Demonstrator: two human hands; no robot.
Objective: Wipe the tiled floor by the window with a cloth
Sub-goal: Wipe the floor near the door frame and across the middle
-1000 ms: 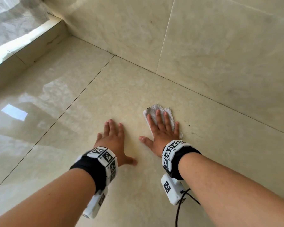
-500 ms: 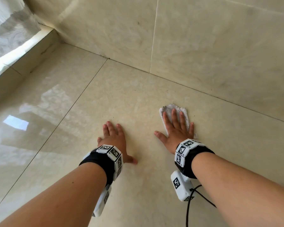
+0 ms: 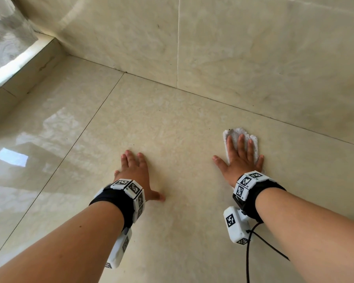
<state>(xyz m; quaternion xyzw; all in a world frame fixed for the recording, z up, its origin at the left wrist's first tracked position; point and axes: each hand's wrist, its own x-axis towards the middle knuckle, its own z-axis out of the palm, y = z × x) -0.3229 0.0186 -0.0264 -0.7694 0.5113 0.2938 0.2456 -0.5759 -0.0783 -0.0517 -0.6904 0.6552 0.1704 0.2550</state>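
Head view: the right hand [image 3: 240, 161], fingers straight, presses a white cloth [image 3: 235, 133] flat on the tiled floor [image 3: 172, 123], at 2 o'clock from the left hand [image 3: 134, 172], which rests open-palmed on bare tile. The cloth seems just short of the wall [image 3: 253, 58] at 12 o'clock.

Cloth [image 3: 234, 134] lying on floor [image 3: 172, 127] at 1 o'clock, near wall [image 3: 253, 48] rising behind at 12; right hand [image 3: 240, 162] lying flat on cloth; left hand [image 3: 135, 170] resting on floor at 11, well apart; ledge [image 3: 25, 64] running at 10.
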